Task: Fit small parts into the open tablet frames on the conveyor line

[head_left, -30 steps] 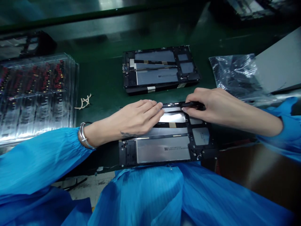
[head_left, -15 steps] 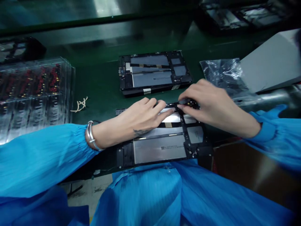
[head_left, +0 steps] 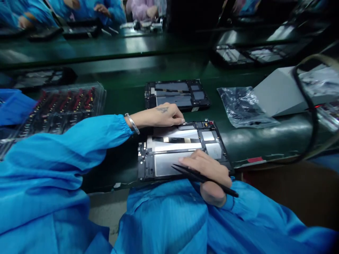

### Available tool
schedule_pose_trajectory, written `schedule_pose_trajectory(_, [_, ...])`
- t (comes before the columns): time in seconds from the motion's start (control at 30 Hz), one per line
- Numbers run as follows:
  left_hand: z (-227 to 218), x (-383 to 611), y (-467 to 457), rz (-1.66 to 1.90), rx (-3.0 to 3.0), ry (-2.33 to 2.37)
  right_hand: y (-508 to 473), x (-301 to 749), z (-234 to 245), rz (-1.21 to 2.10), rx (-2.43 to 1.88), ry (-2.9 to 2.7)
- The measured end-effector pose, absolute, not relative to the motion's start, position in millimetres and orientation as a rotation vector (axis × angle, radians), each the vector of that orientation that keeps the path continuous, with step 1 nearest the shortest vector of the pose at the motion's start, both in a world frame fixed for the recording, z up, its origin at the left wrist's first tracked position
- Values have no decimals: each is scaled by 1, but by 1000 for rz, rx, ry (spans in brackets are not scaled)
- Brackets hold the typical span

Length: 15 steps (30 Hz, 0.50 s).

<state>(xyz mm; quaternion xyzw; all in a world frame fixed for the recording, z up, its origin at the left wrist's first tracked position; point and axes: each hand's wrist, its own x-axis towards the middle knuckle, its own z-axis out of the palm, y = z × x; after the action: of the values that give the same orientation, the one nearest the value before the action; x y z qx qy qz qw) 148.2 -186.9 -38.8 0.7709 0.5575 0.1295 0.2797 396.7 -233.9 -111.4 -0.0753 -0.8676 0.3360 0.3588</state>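
An opened tablet chassis (head_left: 185, 141) with silver battery panels lies at the near edge of the green belt. My left hand (head_left: 161, 116) rests on its far left corner, fingers curled and pressing down. My right hand (head_left: 209, 169) lies on the chassis's near right corner and holds black tweezers (head_left: 203, 178), their tips pointing left over the lower battery panel. A second open tablet chassis (head_left: 176, 92) lies just behind on the belt.
Clear trays of red and black parts (head_left: 60, 106) stand at the left. A crumpled plastic bag (head_left: 243, 106) and a grey box (head_left: 280, 91) sit at the right, with a black cable loop (head_left: 309, 106). Other workers' hands (head_left: 100, 8) are at the far side.
My right hand has drawn back from the chassis's far edge to its near right corner with the tweezers. The left hand has shifted to the far left corner. The view has tilted up.
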Motion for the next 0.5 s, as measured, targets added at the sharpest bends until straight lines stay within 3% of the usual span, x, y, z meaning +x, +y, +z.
schedule_pose_trajectory(0.1, [-32, 142, -191, 386, 2002, 1464, -234, 381, -105, 864, -131, -1874])
schedule_pose_trajectory(0.5, [-28, 127, -186, 596, 1821, 1380, -224, 376, -111, 850, -138, -1957])
